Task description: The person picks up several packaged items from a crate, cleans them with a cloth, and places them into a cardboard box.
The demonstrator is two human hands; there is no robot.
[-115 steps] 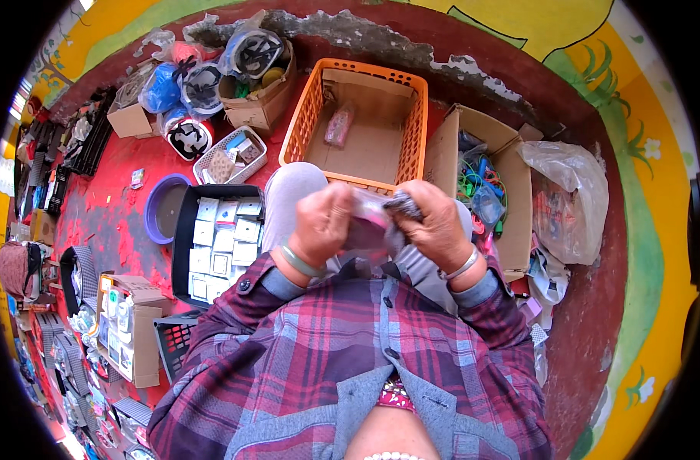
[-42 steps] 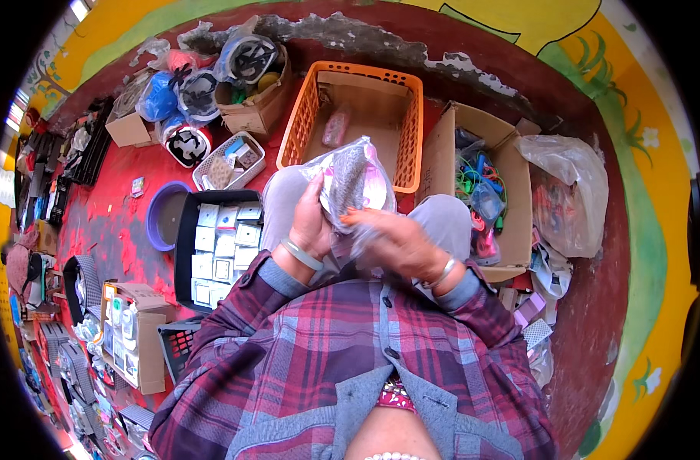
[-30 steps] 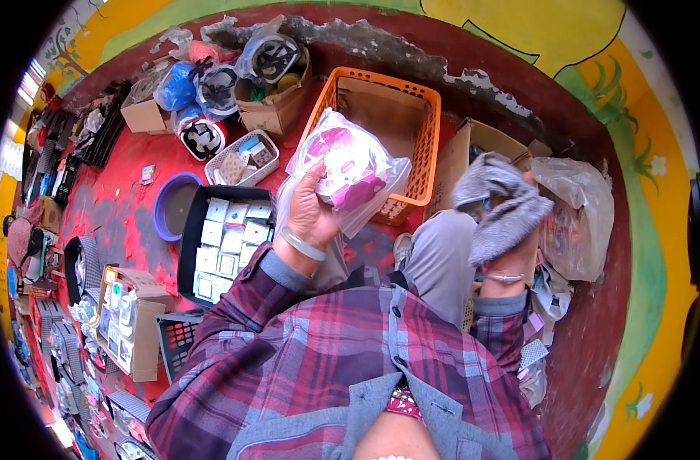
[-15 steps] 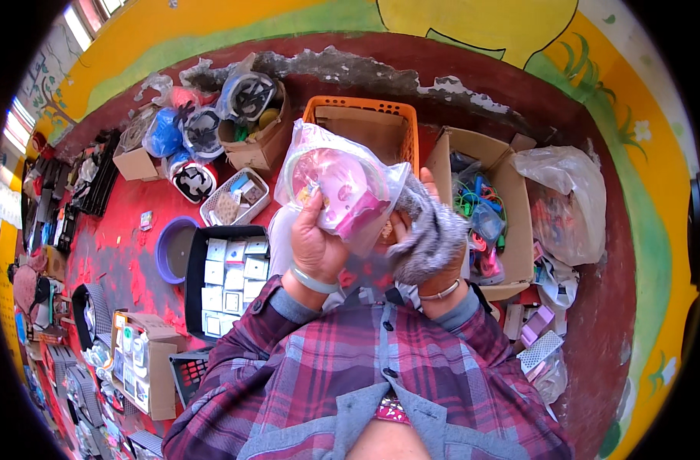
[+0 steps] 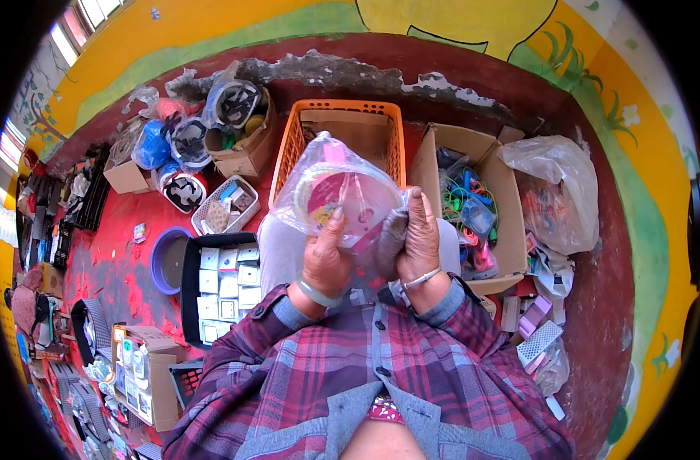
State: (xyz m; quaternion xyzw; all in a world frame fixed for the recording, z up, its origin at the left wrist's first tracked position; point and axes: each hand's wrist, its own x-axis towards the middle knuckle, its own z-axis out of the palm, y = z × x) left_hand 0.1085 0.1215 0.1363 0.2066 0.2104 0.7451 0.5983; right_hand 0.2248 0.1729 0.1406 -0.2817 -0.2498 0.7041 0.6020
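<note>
My left hand [image 5: 326, 261] is closed on a clear plastic bag [image 5: 288, 192], its thumb pressed against the front. Inside the bag sits a flat, round pink item [image 5: 348, 201] with a pale green rim; its kind cannot be made out. On the other side, my right hand [image 5: 420, 249] presses a dark grey cloth [image 5: 391, 244] against the bag's right edge, fingers pointing up. Part of the cloth is hidden by that hand. The bag is held up over my lap.
Beyond the bag stands an orange plastic crate [image 5: 288, 146] with cardboard in it. On the right is a cardboard box [image 5: 511, 222] of colourful odds and ends. To the left are a black tray [image 5: 189, 295] of small white boxes, a purple basin [image 5: 159, 261] and a white basket [image 5: 242, 222].
The bag has turned more upright and face-on. My right hand has straightened its fingers upward, and the grey cloth, spread wide over it before, is now bunched beside the bag.
</note>
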